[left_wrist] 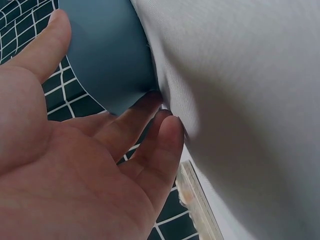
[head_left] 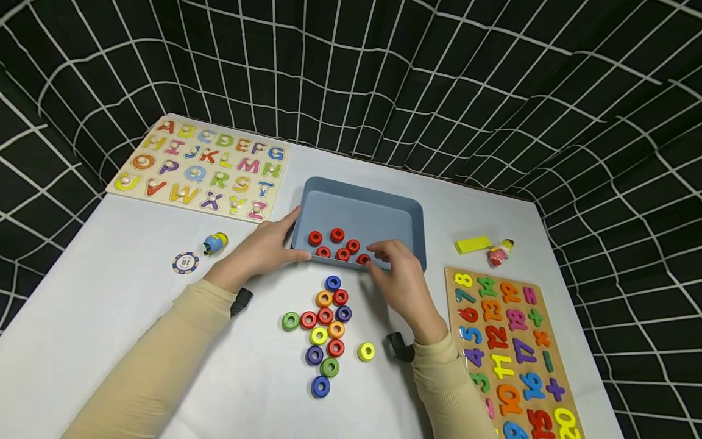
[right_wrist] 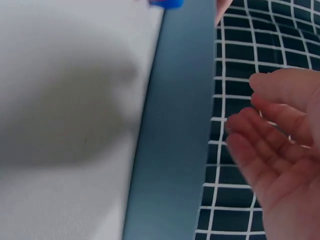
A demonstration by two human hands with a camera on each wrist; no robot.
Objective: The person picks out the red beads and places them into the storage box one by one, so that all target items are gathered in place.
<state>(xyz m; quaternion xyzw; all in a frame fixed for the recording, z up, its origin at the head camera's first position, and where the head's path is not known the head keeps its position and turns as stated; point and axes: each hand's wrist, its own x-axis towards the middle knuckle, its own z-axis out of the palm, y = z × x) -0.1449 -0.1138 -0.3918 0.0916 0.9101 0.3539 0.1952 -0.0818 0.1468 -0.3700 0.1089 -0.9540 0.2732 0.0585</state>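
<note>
A blue-grey tray (head_left: 362, 207) lies on the white table, with several red rings (head_left: 337, 235) grouped toward its near side. My left hand (head_left: 269, 244) holds the tray's near left corner, thumb by the near rim and fingers against the side. In the left wrist view, the fingertips reach the tray's lower edge. Over the tray's near wall hovers my right hand (head_left: 400, 274), fingers loosely bent, close to a red ring (head_left: 363, 260). Nothing shows between its fingers in the right wrist view. Several coloured rings (head_left: 325, 316) lie clustered on the table before the tray.
A yellow ring (head_left: 365, 351) lies apart from the cluster. Left are a letter board (head_left: 203, 167), a blue-and-yellow figure (head_left: 216, 242) and a poker chip (head_left: 185, 263). Right are a number board (head_left: 510, 347), a yellow block (head_left: 473, 244) and a small figure (head_left: 499, 252).
</note>
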